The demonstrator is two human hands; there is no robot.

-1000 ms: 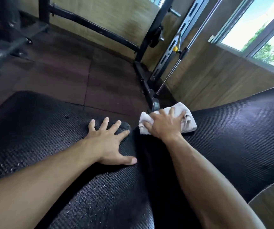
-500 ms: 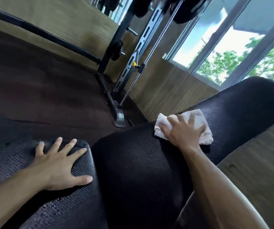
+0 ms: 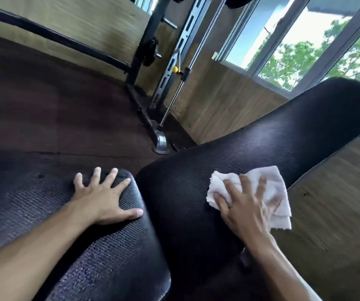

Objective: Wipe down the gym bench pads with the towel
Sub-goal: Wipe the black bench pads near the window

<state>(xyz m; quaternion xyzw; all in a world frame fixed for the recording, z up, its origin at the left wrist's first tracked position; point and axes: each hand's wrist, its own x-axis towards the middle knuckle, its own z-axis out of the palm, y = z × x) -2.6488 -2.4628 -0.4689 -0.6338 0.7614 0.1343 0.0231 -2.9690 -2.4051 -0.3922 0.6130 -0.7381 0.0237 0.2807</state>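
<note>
Head view, looking forward and down over two black ribbed bench pads. Left hand [image 3: 104,197] flat on the near seat pad [image 3: 100,253], fingers spread and straight, fingertips over the pad's rounded far corner, thumb stretched toward the gap between the pads; gripping nothing. Right hand [image 3: 243,206] pressed on the white towel [image 3: 276,183], fingers spread and nearly straight across the cloth, holding it flat against the back pad [image 3: 272,137]; slightly blurred. Towel crumpled, lying on the near part of the back pad close to its right edge, one corner sticking out left of the index finger, folded layers overhanging the right edge of the pad beyond the little finger. Back pad slanting up and away to the right, toward the windows [image 3: 305,40]. Narrow dark gap between seat pad and back pad, below both hands. Dark rubber floor [image 3: 50,118] beyond the seat pad. Black steel rack [image 3: 146,46] upright against the wood-panelled wall [image 3: 218,101], with a slotted post, a yellow knob [image 3: 175,69] and a slanted chrome rod [image 3: 174,98] running down to a metal foot on the floor. Green trees visible through the window glass. Wood-look flooring [image 3: 331,203] right of the back pad.
</note>
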